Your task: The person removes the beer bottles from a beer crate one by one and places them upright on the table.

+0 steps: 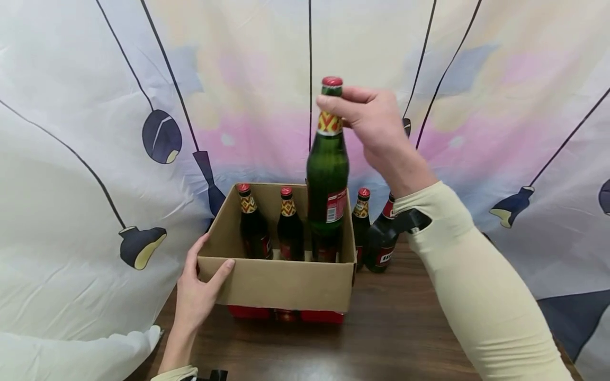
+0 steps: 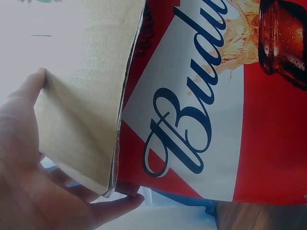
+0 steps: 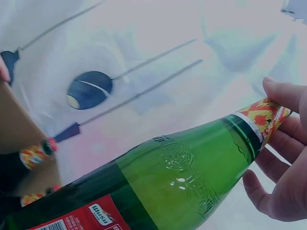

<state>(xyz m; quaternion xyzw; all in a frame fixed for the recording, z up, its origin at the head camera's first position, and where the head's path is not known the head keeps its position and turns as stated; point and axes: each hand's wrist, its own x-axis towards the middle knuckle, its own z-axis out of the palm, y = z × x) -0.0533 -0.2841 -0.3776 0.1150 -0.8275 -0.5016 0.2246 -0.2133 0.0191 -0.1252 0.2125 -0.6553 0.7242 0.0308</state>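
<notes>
My right hand (image 1: 374,119) pinches a green beer bottle (image 1: 328,169) by its neck, between thumb and fingers just below the red cap. The bottle hangs upright over the right end of an open cardboard box (image 1: 286,283), and its base overlaps the box's inside in the head view. With my left hand (image 1: 197,293) I grip the box's near left corner, thumb on the front flap, fingers round the side. Inside the box stand several bottles, among them a left bottle (image 1: 254,227) and a middle bottle (image 1: 289,227). The left wrist view shows the box's red and white printed side (image 2: 206,120).
Right of the box, two more bottles stand on the dark wooden table (image 1: 405,317): one close to the box wall (image 1: 360,222), another bottle (image 1: 381,254) partly behind my right wrist. A patterned cloth (image 1: 262,79) hangs behind the table, and white fabric (image 1: 81,354) lies at left.
</notes>
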